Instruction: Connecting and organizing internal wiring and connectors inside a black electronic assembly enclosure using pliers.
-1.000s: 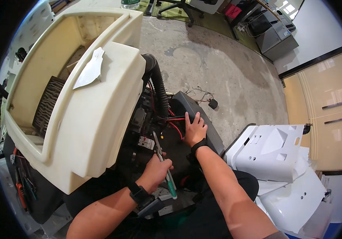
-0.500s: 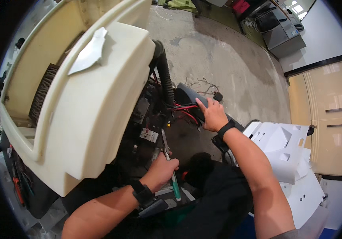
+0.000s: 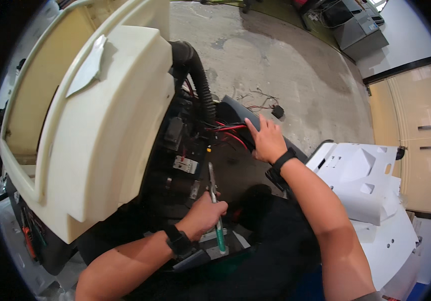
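My left hand (image 3: pixel 204 213) is closed round pliers (image 3: pixel 219 233) with a silver head and a green handle end. Their narrow metal tip points away from me, over the dark inside of a machine. A small white block (image 3: pixel 185 164) is mounted beside the tip. My right hand (image 3: pixel 268 140) lies palm down on a dark grey panel (image 3: pixel 239 109), thumb and fingers apart. Red and black cables (image 3: pixel 231 128) run up to its thumb side, and their ends are hidden there. A black ribbed hose (image 3: pixel 203 93) comes down just left of the cables.
A large cream housing (image 3: pixel 110 115) stands at the left, a white shard (image 3: pixel 89 67) on top. White moulded panels (image 3: pixel 358 175) lie at the right. Loose wires with a black plug (image 3: pixel 277 111) are on the concrete floor (image 3: pixel 296 75). Red-handled tools (image 3: pixel 29 241) lie at the lower left.
The view has shifted a little, so the cream housing sits further left and the white panels further right. Both hands keep nearly the same pose, the left still round the pliers.
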Tool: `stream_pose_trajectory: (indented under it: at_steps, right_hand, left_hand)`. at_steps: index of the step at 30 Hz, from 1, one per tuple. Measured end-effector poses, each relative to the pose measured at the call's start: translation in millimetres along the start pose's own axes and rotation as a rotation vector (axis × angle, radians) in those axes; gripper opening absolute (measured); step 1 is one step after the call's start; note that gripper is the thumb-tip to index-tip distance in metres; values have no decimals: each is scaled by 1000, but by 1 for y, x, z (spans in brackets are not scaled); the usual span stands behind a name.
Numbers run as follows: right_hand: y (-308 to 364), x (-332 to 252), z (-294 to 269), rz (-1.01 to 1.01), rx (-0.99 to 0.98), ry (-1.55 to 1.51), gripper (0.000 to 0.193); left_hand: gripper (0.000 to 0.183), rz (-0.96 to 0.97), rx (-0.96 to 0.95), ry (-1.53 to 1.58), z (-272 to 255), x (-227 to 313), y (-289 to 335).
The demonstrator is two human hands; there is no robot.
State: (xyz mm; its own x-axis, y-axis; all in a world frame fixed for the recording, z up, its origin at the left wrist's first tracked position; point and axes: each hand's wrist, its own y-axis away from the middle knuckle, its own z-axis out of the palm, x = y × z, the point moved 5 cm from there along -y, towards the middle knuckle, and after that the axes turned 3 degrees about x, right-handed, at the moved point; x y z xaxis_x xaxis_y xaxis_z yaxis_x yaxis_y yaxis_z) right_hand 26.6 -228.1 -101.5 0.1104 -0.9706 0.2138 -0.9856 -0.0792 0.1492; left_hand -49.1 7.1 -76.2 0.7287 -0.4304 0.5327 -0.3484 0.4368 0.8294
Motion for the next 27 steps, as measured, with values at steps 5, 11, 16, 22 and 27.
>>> stream_pose_trajectory:
  at_steps: [5, 11, 16, 22, 27]
  right_hand:
    - [16, -28, 12, 192, 120, 12, 99]
    - [20, -75, 26, 331, 66, -39, 99]
    - [22, -84, 55, 395, 249, -64, 93]
    - [29, -90, 56, 328, 367, -243, 70]
    - [31, -70, 9, 337, 492, -995, 34]
  left_hand:
    - [48, -25, -17, -29, 6, -2, -1]
    - [53, 43, -93, -64, 8, 4, 9]
    - [50, -12, -30, 18, 0, 4, 9]
    - [50, -166, -8, 110, -5, -6, 1]
    - [54, -204, -54, 46, -3, -11, 2]
